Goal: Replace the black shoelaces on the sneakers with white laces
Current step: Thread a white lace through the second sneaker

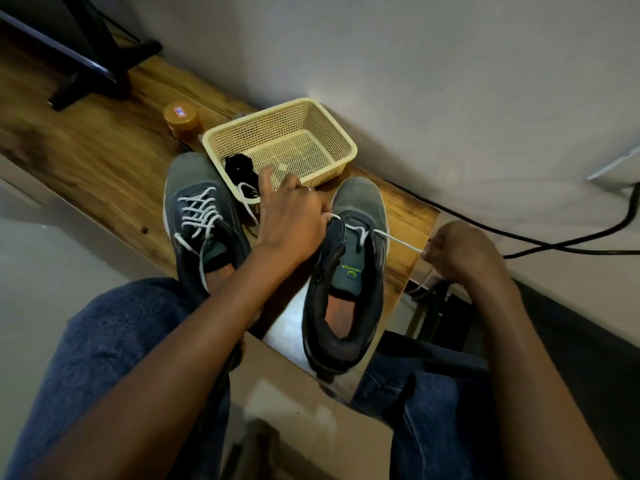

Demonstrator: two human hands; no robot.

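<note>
Head view. Two grey sneakers stood side by side on the wooden shelf [104, 150] at centre frame. The left-hand sneaker [201, 216] was already fully threaded with a white lace. The right-hand sneaker [349, 261] carried the white lace [394, 239] through its lowest eyelets only, one crossing made near the toe.

The left hand [291, 220] reached across between the shoes, its fingers curled at the eyelet row of the right-hand sneaker; whether they pinched the lace or only steadied the upper could not be told. The right hand [464, 251], at right of centre, pinched the lace's free run, which was drawn taut from the shoe, with slack hanging below the fist.

The removed black laces [239, 169] lay bunched in the near corner of the cream mesh basket [346, 147], above centre. An orange-lidded jar [181, 119] stood left of the basket.

Judgement: the lace was light, limp and liable to twist; it would be best held close to its stiff tip for threading. The shoe upper was soft and should be braced beside the eyelet.
</note>
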